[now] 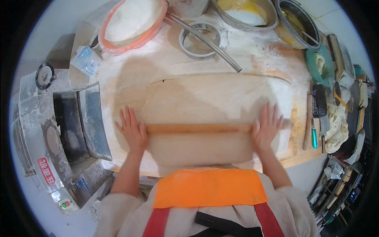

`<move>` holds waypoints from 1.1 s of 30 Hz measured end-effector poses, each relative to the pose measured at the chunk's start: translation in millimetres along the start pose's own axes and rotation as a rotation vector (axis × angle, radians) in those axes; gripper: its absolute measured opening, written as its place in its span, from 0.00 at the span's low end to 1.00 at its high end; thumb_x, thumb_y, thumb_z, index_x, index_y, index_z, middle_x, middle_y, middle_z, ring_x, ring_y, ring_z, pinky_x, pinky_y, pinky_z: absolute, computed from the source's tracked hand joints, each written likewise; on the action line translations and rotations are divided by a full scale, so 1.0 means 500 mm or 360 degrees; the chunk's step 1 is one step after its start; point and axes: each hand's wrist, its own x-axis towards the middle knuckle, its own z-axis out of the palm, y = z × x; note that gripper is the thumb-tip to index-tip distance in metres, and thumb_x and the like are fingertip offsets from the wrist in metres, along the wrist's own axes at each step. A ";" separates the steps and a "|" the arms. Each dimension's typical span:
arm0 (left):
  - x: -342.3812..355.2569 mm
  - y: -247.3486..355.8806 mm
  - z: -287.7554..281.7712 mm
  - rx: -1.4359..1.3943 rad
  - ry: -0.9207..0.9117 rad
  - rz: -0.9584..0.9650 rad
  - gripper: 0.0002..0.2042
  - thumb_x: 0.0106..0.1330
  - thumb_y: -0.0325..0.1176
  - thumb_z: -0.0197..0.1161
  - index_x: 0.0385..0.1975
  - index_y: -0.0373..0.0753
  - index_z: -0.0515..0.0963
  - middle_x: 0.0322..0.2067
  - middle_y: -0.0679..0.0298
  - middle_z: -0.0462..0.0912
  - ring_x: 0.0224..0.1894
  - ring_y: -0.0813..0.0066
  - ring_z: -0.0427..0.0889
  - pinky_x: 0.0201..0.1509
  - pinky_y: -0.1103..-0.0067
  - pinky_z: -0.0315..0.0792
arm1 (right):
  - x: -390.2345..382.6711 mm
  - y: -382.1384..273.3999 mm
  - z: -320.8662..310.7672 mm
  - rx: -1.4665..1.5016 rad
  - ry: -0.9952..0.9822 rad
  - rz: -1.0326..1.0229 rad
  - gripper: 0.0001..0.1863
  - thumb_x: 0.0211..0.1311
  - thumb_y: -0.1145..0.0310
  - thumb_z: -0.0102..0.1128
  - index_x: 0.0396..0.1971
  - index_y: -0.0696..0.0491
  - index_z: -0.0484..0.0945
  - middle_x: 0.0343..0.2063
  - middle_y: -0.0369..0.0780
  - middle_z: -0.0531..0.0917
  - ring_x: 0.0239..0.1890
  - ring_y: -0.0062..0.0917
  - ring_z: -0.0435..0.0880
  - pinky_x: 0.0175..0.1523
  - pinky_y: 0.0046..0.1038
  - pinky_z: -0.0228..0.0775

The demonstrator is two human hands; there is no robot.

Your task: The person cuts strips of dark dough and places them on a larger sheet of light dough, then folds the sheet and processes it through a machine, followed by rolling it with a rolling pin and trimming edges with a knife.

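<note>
A long wooden rolling pin [199, 128] lies crosswise on a wide, thin sheet of pale dough [213, 94]. My left hand [133, 129] rests palm down over the pin's left end, with its fingers stretched out and pointing away from me. Over the right end lies my right hand [266, 126], also flat with fingers spread. Both palms press on the pin rather than wrap round it, and they hide its ends. The dough's far edge curves slightly, and a small dark spot shows near its far left corner.
Beyond the dough are a pink basin of flour [134, 21], a metal ring [200, 53] with a metal tube [205, 41] across it, and metal bowls [248, 23]. A floury machine [43, 130] stands left. Knives [314, 134], a green bowl [319, 65] and a cloth [337, 128] crowd the right.
</note>
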 end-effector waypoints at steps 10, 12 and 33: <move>0.173 0.032 0.050 -0.0234 0.0473 -0.0030 0.28 0.73 0.40 0.49 0.68 0.33 0.58 0.70 0.52 0.58 0.73 0.55 0.52 0.73 0.49 0.34 | 0.162 0.025 0.021 0.0193 0.0446 0.0192 0.32 0.59 0.60 0.60 0.62 0.56 0.66 0.66 0.46 0.67 0.71 0.38 0.58 0.73 0.54 0.35; 0.051 0.078 0.064 0.0093 0.0327 0.0083 0.30 0.73 0.44 0.48 0.69 0.33 0.57 0.71 0.53 0.56 0.74 0.53 0.50 0.73 0.48 0.34 | 0.077 -0.022 0.014 0.0319 0.0012 0.0423 0.31 0.60 0.59 0.59 0.62 0.58 0.67 0.66 0.46 0.67 0.72 0.38 0.57 0.73 0.56 0.35; 0.345 0.019 0.103 -0.0470 -0.0155 0.0433 0.19 0.61 0.37 0.64 0.53 0.39 0.78 0.57 0.54 0.75 0.60 0.53 0.71 0.67 0.57 0.55 | 0.088 0.302 0.054 0.0542 0.0947 0.0682 0.14 0.62 0.72 0.53 0.47 0.55 0.77 0.50 0.47 0.77 0.53 0.38 0.75 0.59 0.36 0.66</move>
